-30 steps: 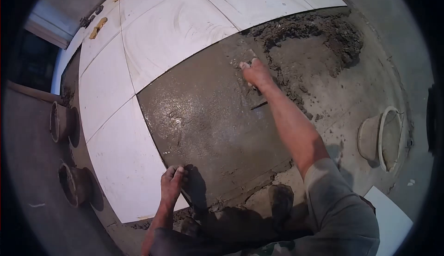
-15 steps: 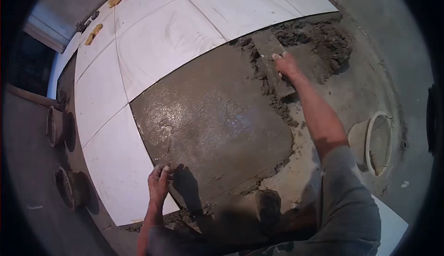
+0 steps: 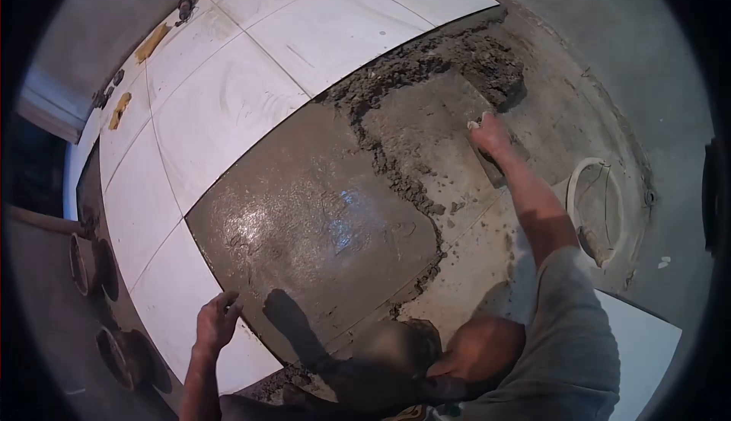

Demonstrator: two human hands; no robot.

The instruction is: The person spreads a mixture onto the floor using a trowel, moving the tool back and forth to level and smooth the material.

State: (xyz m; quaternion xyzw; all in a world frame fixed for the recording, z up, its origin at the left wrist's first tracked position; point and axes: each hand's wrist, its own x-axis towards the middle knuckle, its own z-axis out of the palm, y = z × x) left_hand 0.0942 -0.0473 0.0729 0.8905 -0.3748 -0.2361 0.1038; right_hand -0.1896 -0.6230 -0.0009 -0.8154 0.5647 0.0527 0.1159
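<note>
My right hand is wrapped round the handle of a long flat trowel, whose blade lies on the floor beside the rough mortar heap. My left hand hangs over the white tiles near their inner edge, fingers bent and apart, with nothing seen in it. Between the hands spreads a smooth, wet mortar bed, bordered by white tiles on its upper and left sides. A crumbly ridge of mortar runs along its right side.
A white-rimmed bucket stands at the right. Two dark buckets are at the left. Yellow scraps lie on the far tiles. A loose white tile shows at lower right. My knees are at the bottom.
The trowel in my right hand has moved right, away from the ridge, uncovering floor. My left hand has lifted away from the bed's edge, and its fingers have parted. The view has shifted.
</note>
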